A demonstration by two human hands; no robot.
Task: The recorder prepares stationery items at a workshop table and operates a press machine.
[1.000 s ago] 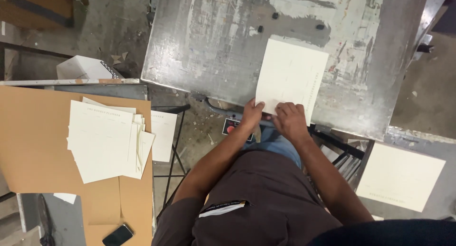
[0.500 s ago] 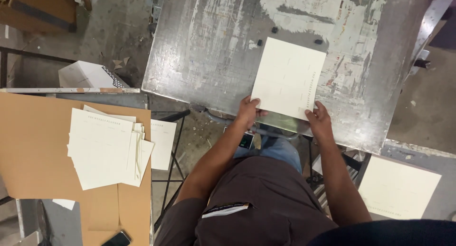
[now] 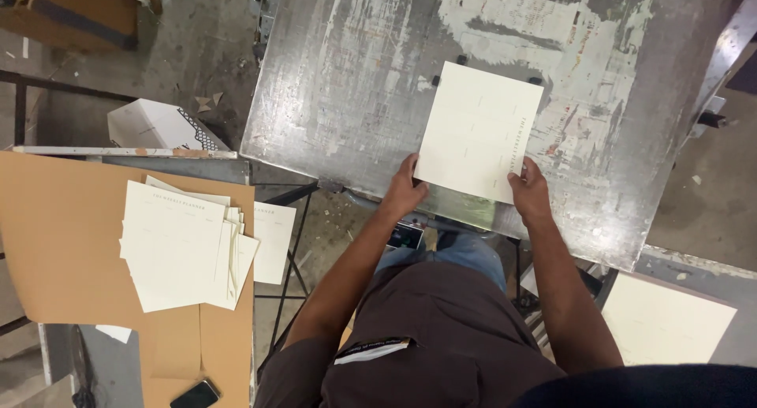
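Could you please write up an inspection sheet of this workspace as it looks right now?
Surface: worn, scratched grey metal table, paint patchy.
Job's things: one cream printed sheet lying flat on the table, slightly turned.
Grippers: left hand on the sheet's near left corner; right hand on its near right corner.
Clutter: loose stack of cream sheets on brown cardboard; a dark phone at the cardboard's near edge; a white box on the floor; another cream sheet at lower right.
Cables: nothing seen.
Surroundings: dusty concrete floor with paper scraps; a brown cardboard box at top left.
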